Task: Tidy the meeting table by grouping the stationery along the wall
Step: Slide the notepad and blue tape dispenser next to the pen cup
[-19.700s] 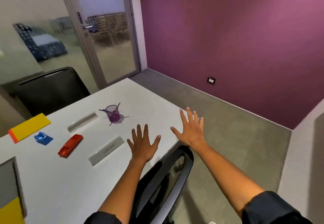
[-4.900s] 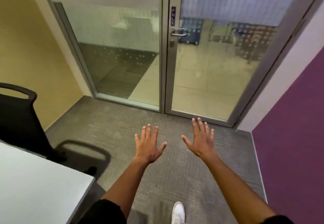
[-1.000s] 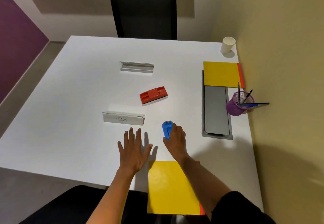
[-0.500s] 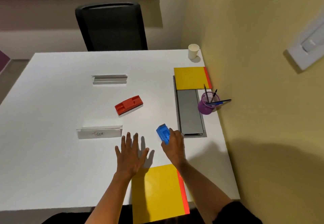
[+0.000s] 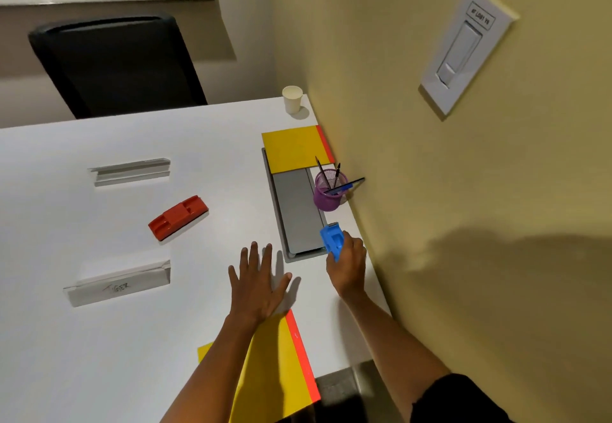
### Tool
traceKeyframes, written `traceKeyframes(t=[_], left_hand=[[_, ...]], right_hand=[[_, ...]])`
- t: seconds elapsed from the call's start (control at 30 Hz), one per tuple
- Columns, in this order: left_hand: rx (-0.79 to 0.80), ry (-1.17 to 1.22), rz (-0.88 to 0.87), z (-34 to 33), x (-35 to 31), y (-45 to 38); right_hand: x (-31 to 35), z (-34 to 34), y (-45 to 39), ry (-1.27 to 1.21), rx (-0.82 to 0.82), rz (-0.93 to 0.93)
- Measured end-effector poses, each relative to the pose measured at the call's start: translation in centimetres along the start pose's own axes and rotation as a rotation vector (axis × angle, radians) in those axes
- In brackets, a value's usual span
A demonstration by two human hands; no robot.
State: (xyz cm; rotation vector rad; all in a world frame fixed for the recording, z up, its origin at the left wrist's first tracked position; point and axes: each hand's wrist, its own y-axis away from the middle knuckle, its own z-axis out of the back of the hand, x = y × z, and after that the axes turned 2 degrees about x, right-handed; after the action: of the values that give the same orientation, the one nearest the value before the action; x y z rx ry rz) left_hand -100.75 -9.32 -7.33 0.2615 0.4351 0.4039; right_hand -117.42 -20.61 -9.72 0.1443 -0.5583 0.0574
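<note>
My right hand grips a small blue stapler-like item over the near end of the grey cable hatch, close to the yellow wall. My left hand hovers flat with spread fingers above the white table. A purple mesh pen cup with pens stands by the wall. A red eraser lies mid-table. One yellow pad lies by the wall, another under my left forearm.
Two grey name holders lie on the table, one at the far side and one nearer with writing. A paper cup stands in the far corner. A black chair faces the far edge. A wall switch sits on the yellow wall.
My right hand has carried the blue item to the right, from the open table onto the hatch's near end by the wall. My left hand stayed open beside it.
</note>
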Motion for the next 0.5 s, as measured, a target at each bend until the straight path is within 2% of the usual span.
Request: traceKeyframes(t=[0.5], left_hand=[[0.01,-0.048,0.007,-2.1,-0.5,-2.7]], right_hand=[[-3.4,-0.4,-2.7,-0.066,-0.014,-0.042]])
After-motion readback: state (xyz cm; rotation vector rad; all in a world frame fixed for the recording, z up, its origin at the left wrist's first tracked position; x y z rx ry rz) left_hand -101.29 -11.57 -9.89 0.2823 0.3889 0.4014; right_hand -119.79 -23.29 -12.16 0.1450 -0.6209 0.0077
